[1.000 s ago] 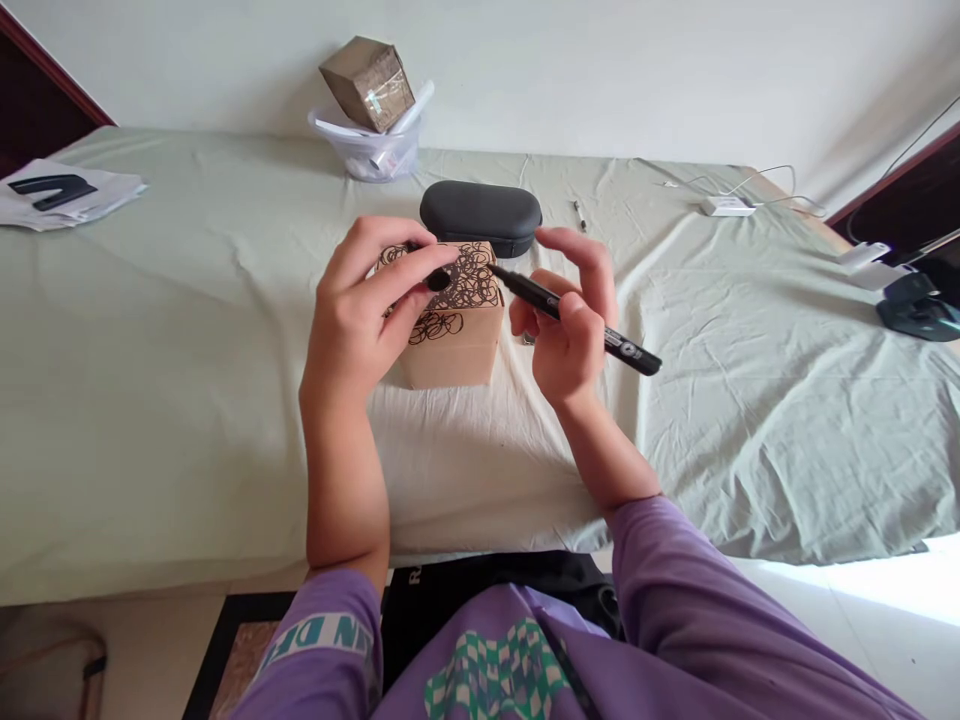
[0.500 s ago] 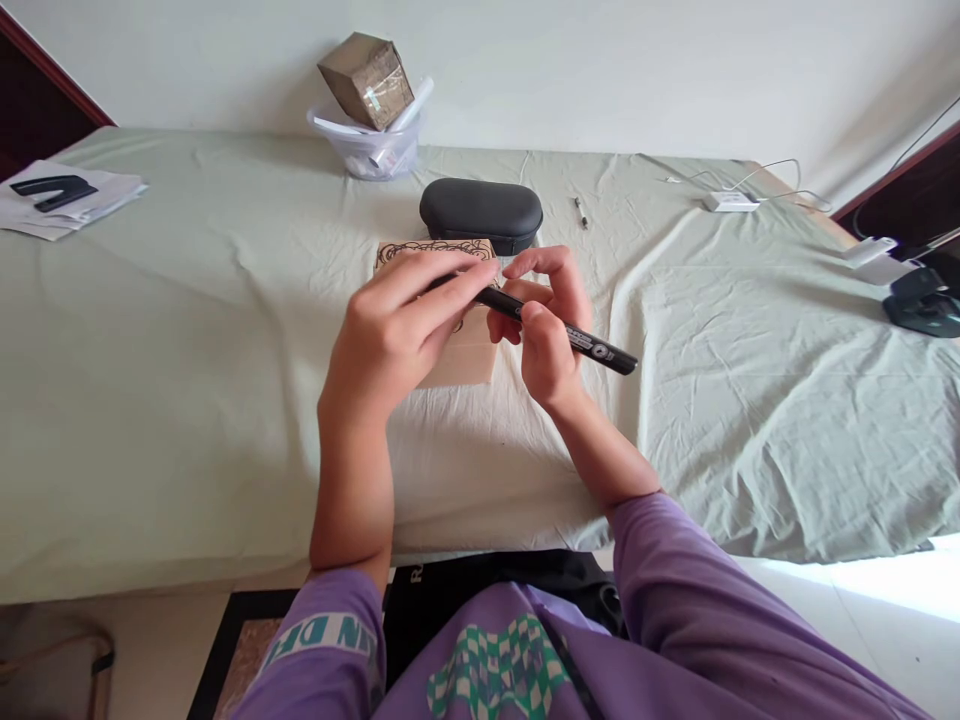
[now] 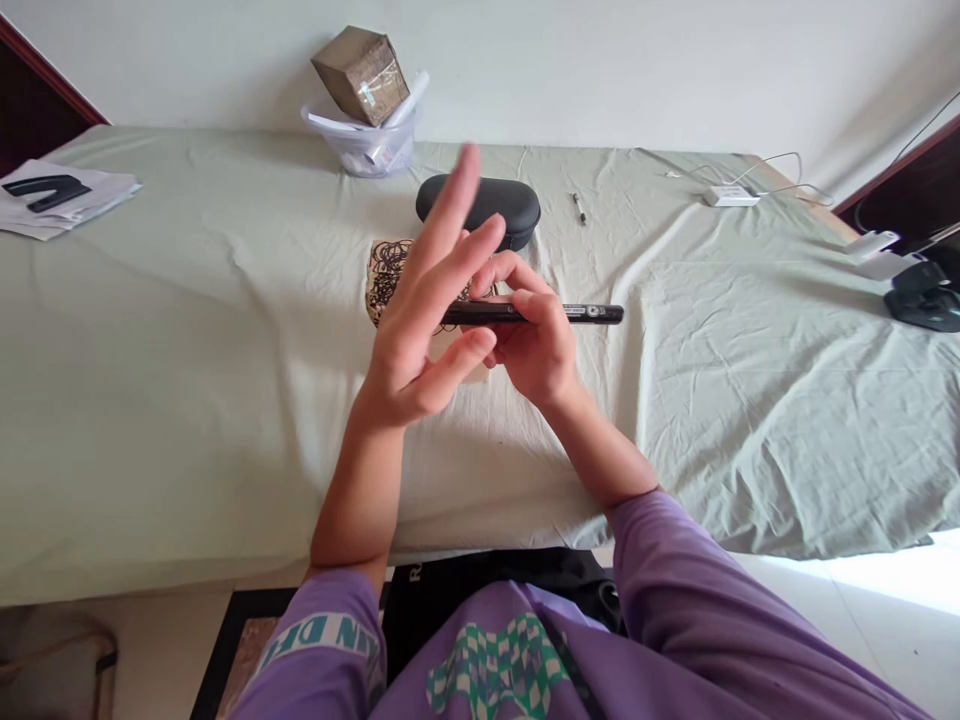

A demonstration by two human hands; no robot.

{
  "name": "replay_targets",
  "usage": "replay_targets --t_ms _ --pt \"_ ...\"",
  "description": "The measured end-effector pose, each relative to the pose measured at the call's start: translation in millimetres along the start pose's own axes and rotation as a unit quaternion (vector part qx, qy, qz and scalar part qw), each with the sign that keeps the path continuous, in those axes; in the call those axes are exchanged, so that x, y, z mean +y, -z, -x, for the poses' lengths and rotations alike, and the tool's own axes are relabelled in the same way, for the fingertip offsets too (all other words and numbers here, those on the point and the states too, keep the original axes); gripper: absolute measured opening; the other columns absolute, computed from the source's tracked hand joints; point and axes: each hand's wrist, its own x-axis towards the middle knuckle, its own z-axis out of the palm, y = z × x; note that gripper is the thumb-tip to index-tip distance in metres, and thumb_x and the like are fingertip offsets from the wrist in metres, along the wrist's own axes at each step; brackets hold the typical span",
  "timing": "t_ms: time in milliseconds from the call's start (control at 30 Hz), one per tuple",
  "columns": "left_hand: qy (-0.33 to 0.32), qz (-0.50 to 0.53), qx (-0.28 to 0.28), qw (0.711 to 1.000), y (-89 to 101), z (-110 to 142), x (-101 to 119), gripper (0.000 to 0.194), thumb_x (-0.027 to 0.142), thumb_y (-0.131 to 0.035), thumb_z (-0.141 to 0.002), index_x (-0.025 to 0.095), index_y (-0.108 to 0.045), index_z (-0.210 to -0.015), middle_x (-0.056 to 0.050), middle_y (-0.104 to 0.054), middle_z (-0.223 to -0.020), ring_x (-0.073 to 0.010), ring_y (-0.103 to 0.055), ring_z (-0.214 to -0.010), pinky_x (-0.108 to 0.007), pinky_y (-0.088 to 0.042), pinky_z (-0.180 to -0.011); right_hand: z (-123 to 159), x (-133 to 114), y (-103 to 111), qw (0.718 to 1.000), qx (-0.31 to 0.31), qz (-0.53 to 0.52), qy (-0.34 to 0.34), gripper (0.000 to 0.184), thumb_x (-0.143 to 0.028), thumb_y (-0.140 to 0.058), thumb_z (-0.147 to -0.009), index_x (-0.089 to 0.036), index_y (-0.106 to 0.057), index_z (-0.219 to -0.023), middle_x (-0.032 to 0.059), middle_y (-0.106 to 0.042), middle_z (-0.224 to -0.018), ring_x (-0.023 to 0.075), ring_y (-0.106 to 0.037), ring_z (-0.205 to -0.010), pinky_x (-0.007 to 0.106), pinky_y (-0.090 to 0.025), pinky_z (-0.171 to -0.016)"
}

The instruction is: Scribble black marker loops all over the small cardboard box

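A black marker pen (image 3: pixel 596 314) lies level in my right hand (image 3: pixel 536 330), whose thumb and fingers are closed round its middle. My left hand (image 3: pixel 427 310) is spread at the pen's left end, fingers stretched forward and thumb out; its palm covers that end, so whether it touches the pen I cannot tell. Under both hands sits a cardboard box (image 3: pixel 386 268) with black looping scribbles on its top, mostly hidden by my hands. Just behind it rests a black zipped hard case (image 3: pixel 510 205), partly covered by my left fingertips.
At the back, a clear plastic tub (image 3: pixel 367 150) holds paper rolls and a tilted brown box (image 3: pixel 360 75). A black stapler (image 3: pixel 46 190) lies on papers at the far left. A small pen (image 3: pixel 580 208), a white power strip (image 3: pixel 731 196) and a dark device (image 3: pixel 926 295) are rightward.
My left hand has opened, its fingers swinging up and forward off the pen. The marker has turned from slanting to nearly level, still in my right hand.
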Motion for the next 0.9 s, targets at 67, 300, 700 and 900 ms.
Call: replay_targets --t_ms 67,300,700,900 --pt "0.010 -0.018 0.003 1.000 -4.4 -3.4 6.8 0.052 0.069 -0.025 -0.118 0.061 -0.035 -0.168 0.026 -0.016 -0.187 -0.0316 -0.009 -0.180 -0.065 -0.029 -0.146 4.2 -2.2 -4.4 1.000 0.001 0.001 0.013 0.018 -0.043 -0.050 -0.100 -0.026 -0.056 -0.097 -0.0062 -0.053 -0.058 0.0143 -0.040 -0.048 0.029 -0.031 -0.050" --pt "0.016 -0.056 0.081 0.995 30.8 1.2 -54.9 0.093 0.097 -0.042 -0.096 0.050 -0.029 -0.174 0.009 -0.010 -0.189 -0.0394 0.007 -0.179 -0.064 -0.014 -0.148 -15.1 6.1 31.9 0.980 0.113 0.142 0.078 0.029 -0.058 -0.064 -0.100 -0.030 -0.057 -0.102 -0.0054 -0.048 -0.065 0.0168 -0.046 -0.056 0.030 -0.038 -0.054" --pt "0.297 0.067 -0.191 0.933 90.9 61.1 -155.6 0.165 0.066 -0.104 -0.070 0.043 0.019 -0.177 -0.017 0.004 -0.191 -0.0498 -0.018 -0.175 -0.089 -0.025 -0.132 -55.8 127.3 152.8 0.742 -0.004 0.647 -0.174 0.067 0.000 -0.044 -0.093 -0.015 -0.059 -0.157 0.0171 -0.067 -0.150 0.0325 -0.055 -0.131 0.045 -0.048 -0.112" --pt "0.275 0.072 -0.186 0.940 76.8 59.8 -163.8 0.158 0.061 -0.103 -0.074 0.046 0.018 -0.176 -0.010 -0.010 -0.192 -0.0408 -0.037 -0.169 -0.078 -0.044 -0.131 -50.8 134.3 149.3 0.685 -0.002 0.687 -0.243 0.070 -0.005 -0.046 -0.099 -0.028 -0.058 -0.164 0.0135 -0.053 -0.168 0.0387 -0.042 -0.148 0.051 -0.038 -0.121"
